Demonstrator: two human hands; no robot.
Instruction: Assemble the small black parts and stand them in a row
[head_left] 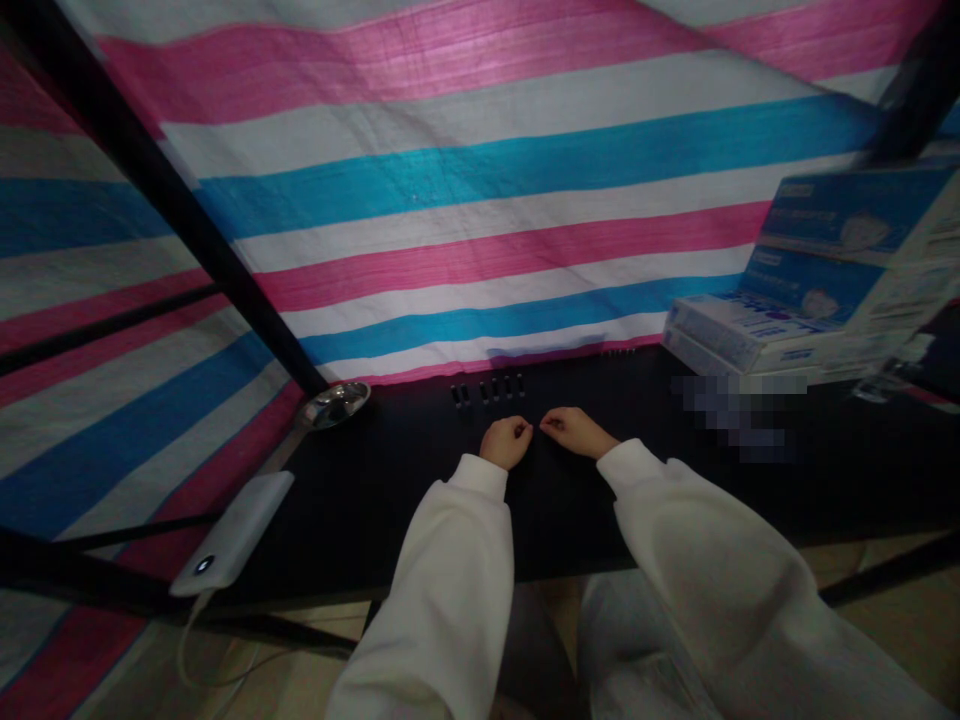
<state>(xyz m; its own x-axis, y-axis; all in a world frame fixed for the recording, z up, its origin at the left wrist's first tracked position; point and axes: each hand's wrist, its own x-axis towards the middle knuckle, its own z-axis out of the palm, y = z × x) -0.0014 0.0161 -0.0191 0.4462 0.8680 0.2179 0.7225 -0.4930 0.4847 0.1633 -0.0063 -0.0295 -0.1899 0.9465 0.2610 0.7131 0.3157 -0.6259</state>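
Observation:
My left hand [507,443] is over the black table [427,500], its thumb and fingers curled into a pinch. Close by on its right, my right hand [577,431] pinches too, the fingertips of both hands facing each other with a small gap between. Whatever is in either pinch is too small and dark to make out. Just beyond the hands stands a row of several small dark cylinders [496,389] with pale tips. Farther back to the right sits a row of several tiny light-coloured pieces [619,352].
A shiny metal dish [337,405] lies at the back left, and a white power bank [236,530] with a cable rests at the left edge. Blue and white boxes [817,265] are stacked on the right beside a clear plastic object [892,370]. Striped sheeting [480,190] hangs behind.

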